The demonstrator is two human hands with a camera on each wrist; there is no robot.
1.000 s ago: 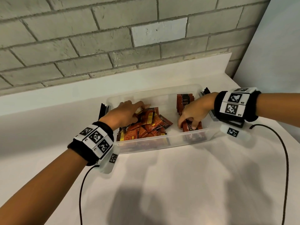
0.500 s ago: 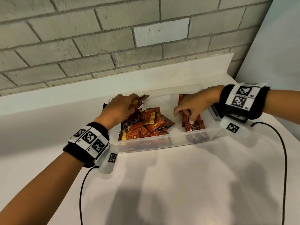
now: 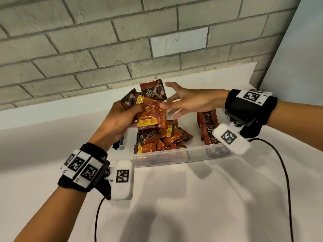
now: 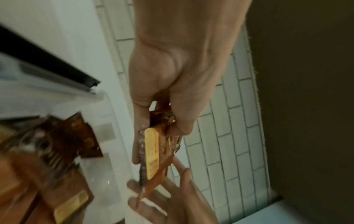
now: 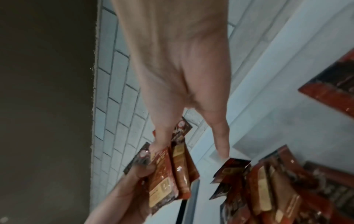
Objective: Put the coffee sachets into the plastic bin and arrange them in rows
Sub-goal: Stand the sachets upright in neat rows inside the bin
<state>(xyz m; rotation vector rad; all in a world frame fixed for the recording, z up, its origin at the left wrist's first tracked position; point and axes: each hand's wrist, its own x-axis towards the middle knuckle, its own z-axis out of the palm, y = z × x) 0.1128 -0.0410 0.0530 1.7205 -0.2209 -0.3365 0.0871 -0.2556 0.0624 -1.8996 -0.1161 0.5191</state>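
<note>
My left hand (image 3: 130,110) is raised above the clear plastic bin (image 3: 174,153) and grips a fanned bunch of red-brown coffee sachets (image 3: 151,113); the left wrist view shows the bunch (image 4: 153,148) edge-on between thumb and fingers. With fingers spread, my right hand (image 3: 172,102) reaches to the bunch from the right and its fingertips touch it, holding nothing. In the right wrist view one of its fingers lies on the sachets (image 5: 172,166). A loose pile of sachets (image 3: 164,137) fills the bin's left half. A neat row of sachets (image 3: 207,123) stands along the right side.
The bin sits on a white counter (image 3: 192,198) against a grey brick wall (image 3: 122,41). A pale wall (image 3: 300,49) closes the right side. Black cables (image 3: 284,172) trail from both wristbands across the counter. A black latch (image 3: 116,145) sticks out at the bin's left end.
My left hand has lifted a bunch of sachets out of the loose pile and up above the bin. The right hand left the row at the right and came across to the bunch.
</note>
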